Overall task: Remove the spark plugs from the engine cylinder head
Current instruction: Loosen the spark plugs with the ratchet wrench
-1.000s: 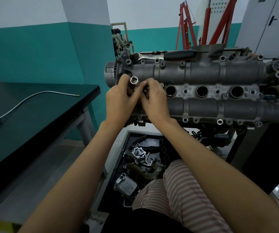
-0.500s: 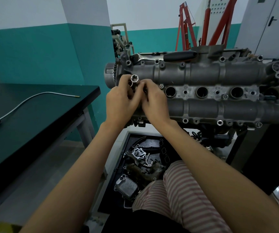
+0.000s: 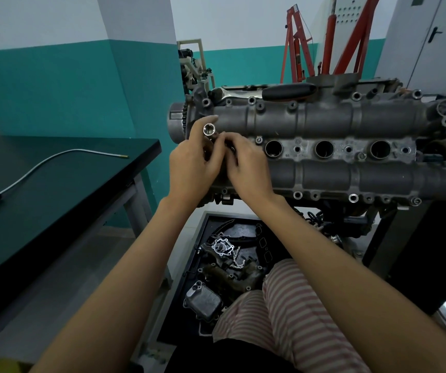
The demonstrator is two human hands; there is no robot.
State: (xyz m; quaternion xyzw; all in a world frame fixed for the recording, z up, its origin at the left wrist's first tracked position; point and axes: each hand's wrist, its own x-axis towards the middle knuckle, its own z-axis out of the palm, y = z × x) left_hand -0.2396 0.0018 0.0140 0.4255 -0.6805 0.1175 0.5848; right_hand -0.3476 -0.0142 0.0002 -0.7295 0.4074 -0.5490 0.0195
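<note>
Spark plugs stayed hidden; both hands worked at the left-end well of the cylinder head (image 3: 324, 125). Left hand (image 3: 192, 168) pinched a socket (image 3: 209, 129), right hand (image 3: 246, 168) fingers curled beside it, its grip unclear. Next: lift it straight out.

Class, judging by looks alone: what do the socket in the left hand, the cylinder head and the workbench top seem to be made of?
Socket: likely chromed steel, with a bright mirror shine.
Cylinder head: probably cast aluminium, dull grey with a rough, grimy surface.
Workbench top: unclear; smooth, dark and glossy, perhaps laminate or painted board.
</note>
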